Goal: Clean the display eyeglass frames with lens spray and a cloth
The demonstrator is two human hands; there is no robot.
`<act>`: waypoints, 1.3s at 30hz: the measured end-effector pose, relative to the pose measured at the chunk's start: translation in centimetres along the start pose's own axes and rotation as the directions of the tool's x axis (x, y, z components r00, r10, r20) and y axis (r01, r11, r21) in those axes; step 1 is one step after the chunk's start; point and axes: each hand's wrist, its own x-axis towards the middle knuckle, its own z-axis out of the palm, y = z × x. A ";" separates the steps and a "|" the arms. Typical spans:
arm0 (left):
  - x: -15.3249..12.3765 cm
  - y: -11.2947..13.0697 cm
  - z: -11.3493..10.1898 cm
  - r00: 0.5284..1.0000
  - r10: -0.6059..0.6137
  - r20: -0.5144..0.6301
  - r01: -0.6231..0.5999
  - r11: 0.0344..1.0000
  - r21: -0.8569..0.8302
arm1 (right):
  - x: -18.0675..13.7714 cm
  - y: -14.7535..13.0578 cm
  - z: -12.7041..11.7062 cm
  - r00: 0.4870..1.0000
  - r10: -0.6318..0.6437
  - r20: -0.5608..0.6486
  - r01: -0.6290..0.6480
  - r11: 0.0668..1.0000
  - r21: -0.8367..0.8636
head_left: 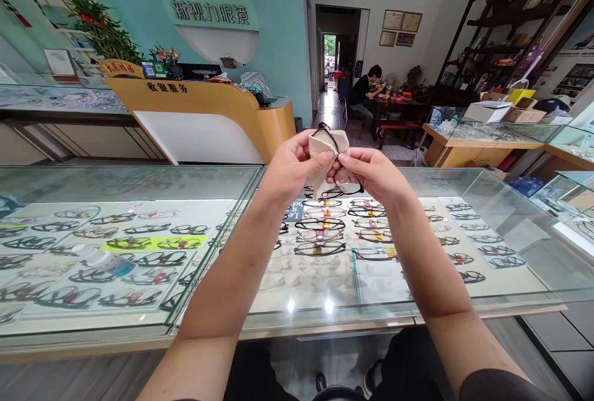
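Observation:
Above the glass display case, both hands are raised and close together around a pair of dark-framed eyeglasses (349,183). My left hand (297,163) pinches a cream cleaning cloth (342,140) that is folded over one lens of the eyeglasses. With thumb and fingers, my right hand (367,169) grips the frame near its middle. One lens hangs below the right fingers, uncovered. Part of the frame's rim shows above the cloth. The lens inside the cloth is mostly hidden.
Rows of eyeglasses (320,234) lie inside the glass display case (301,299). A clear bottle with blue liquid (104,260) stands on the left glass top. Beyond are an orange-and-white counter (204,132) and a person (366,93) seated at a table. Boxes (487,111) sit on the right counter.

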 end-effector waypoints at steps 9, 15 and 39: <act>-0.6 -0.4 1.9 0.981 0.061 -0.182 -0.071 0.996 -0.050 | -0.6 -0.8 1.0 0.997 -0.060 0.043 0.063 0.995 -0.076; -0.5 -0.6 2.0 0.984 0.006 -0.179 -0.018 0.998 -0.062 | -0.5 -0.6 0.6 0.998 -0.065 0.004 0.065 0.998 -0.025; -0.2 0.0 0.2 1.000 0.011 0.000 -0.011 0.988 -0.157 | -0.4 -0.7 0.5 0.996 -0.074 0.040 0.078 0.992 -0.098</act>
